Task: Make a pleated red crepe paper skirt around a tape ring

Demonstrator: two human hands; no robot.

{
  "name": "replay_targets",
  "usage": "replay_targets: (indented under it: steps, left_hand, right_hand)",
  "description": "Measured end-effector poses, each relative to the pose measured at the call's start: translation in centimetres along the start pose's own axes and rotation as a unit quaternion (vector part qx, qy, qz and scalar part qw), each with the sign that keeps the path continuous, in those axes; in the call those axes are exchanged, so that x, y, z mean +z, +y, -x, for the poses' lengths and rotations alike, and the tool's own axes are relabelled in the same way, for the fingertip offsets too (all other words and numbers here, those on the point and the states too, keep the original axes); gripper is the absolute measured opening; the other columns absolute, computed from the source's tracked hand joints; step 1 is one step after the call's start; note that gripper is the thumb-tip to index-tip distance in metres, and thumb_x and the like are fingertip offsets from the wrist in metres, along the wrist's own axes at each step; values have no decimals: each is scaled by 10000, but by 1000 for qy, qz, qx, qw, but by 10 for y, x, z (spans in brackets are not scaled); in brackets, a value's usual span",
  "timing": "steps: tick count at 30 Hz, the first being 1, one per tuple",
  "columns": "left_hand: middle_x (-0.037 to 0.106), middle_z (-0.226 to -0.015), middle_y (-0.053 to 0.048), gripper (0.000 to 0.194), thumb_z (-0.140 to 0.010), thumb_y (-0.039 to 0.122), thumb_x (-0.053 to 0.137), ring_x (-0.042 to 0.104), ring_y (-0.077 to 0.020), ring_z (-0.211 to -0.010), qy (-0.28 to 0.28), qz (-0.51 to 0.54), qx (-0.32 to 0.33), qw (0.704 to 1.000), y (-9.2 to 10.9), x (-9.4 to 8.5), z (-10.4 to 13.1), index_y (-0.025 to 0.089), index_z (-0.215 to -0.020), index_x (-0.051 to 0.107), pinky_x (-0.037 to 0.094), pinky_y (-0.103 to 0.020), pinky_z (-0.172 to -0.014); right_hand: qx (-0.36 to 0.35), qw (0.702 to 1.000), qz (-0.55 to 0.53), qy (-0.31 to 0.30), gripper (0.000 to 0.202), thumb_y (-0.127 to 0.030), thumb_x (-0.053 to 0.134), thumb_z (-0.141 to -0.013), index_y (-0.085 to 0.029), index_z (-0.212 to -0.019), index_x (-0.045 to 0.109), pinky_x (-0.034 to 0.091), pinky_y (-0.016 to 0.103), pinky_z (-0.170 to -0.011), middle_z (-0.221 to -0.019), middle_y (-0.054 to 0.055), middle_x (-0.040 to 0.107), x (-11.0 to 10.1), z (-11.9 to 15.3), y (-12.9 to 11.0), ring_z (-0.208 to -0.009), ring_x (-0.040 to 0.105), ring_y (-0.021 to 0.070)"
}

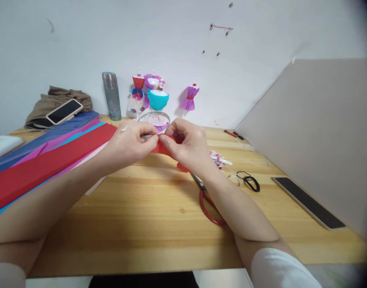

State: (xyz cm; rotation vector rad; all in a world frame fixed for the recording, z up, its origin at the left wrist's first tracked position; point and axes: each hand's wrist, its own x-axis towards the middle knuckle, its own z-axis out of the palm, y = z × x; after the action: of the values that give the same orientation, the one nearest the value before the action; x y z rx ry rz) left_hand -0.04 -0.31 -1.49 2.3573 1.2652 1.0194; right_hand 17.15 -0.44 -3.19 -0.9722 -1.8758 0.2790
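Observation:
Both hands meet over the middle of the wooden table, fingertips nearly touching. A small piece of red material (161, 149) is pinched between thumb and fingers of my left hand (134, 140) and my right hand (186, 142); part of it hangs below the fingertips. More red material (183, 167) shows under my right hand. Scissors with red handles (205, 196) lie beside my right forearm, partly covered by it. Just behind the hands is a round tape-like ring (155, 113) around pink and purple material. My left forearm crosses long coloured strips (60, 160).
A bottle (111, 96), small dress figures (158, 99) and another purple one (189, 98) stand near the wall. Phones lie left (65, 111) and right (309, 202). Paper scraps (218, 159) and a black band (249, 182) are right of my hands. Brown cloth (59, 100) lies back left.

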Motion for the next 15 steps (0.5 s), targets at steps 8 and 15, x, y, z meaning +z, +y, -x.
replay_targets:
  steps: [8,15]
  left_hand:
    - [511,-579,22,220,-808,228,503,425,-108,-574,0,-7,-8,1000,1,-2,-2,136,-723,684,314,-256,-559]
    - [570,-626,-1,250,-825,238,486,477,-120,-611,1,-33,-17,999,0,-2,-1,119,-760,696,327,-258,-570]
  right_hand:
    - [3,1000,-2,-20,133,-159,601,-745,-203,-663,505,340,275,-540,-606,-14,516,-10,-2,-1,-575,445,120]
    - [19,999,-2,-37,157,-150,612,-712,-206,-657,476,320,268,-519,-608,-19,494,-15,-5,1,-573,424,119]
